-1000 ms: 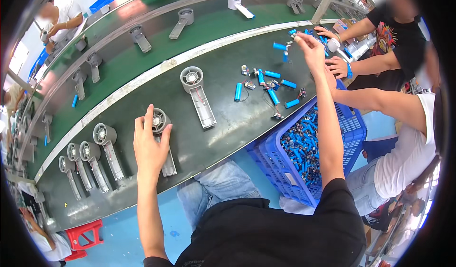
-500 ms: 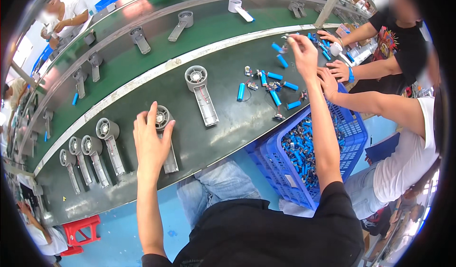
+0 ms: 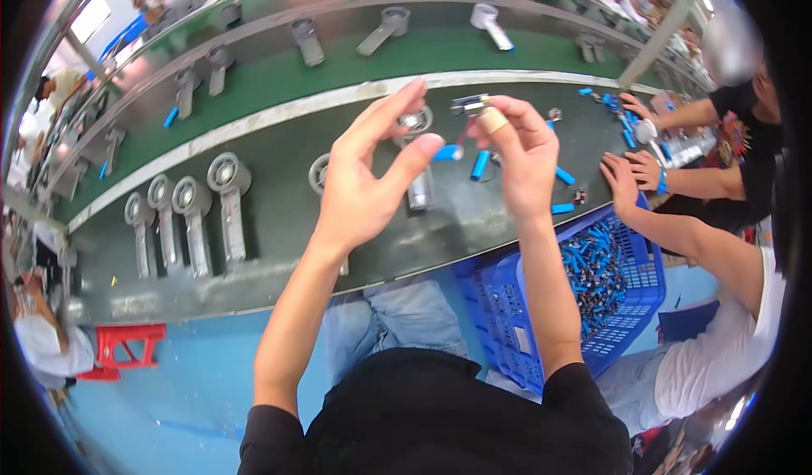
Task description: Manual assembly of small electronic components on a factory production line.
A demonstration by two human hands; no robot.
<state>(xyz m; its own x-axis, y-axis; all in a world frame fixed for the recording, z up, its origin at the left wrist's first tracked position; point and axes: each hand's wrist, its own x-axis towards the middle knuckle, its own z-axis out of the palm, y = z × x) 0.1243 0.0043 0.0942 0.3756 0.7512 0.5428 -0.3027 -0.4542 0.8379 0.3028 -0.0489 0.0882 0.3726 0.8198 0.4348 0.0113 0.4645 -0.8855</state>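
Head view: over a dark worktable [image 3: 283, 221], the right hand [image 3: 526, 158] pinches a small circuit board [image 3: 468, 104], a blue cell [image 3: 446, 153] just below it; the left hand [image 3: 364, 175] spreads wide at the cell, contact unclear. The step seems to be mid-air handling of this pair; the next move likely calls for gentle, steady fingers.

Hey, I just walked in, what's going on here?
Someone at a dark green bench holds a small circuit board in the fingers of their right hand, with a blue cylinder just below it. Their left hand is spread open, its thumb at the cylinder; whether it touches is unclear. Four grey fan housings stand grouped to the left, and a blue crate full of similar cylinders sits beside the bench at right.
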